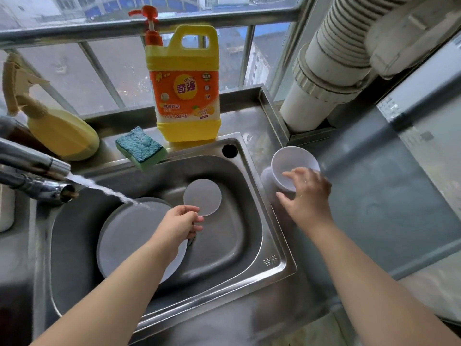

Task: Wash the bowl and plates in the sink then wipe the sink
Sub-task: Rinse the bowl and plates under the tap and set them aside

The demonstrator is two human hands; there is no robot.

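So the washing was only partly through, as far as I could judge. My right hand point(305, 193) was out past the right rim of the sink point(269, 221), its fingers spread and loosely bent around the near side of the white bowl point(289, 161), which sat tilted on the counter just beside that rim; whether I was actually gripping the bowl or merely touching it I could not tell. I took the bowl to be rinsed and put aside, though nothing showed it was truly clean.

My left hand point(180, 224) was down inside the sink, its fingers curled and pinching the near edge of the small plate point(202, 196), which lay toward the middle of the basin. The large plate point(132, 233) leaned in the left half of the sink, and the stream of water point(104, 188) from the tap point(35, 168) at the sink's left was landing on its upper edge. Both plates were yet to leave the basin, so I reckoned they had washing or rinsing ahead of them.

The sponge point(141, 148) lay on the sink's back ledge, hanging slightly over the rim, with the detergent bottle point(185, 83) just behind it; neither was in use. Wiping the sink was all to come.

My left forearm covered the right part of the large plate, the drain was hidden somewhere under my hand and the plates, and I could not make out any suds or food on the dishes. A pale round shape under the bowl was too blurred to name.
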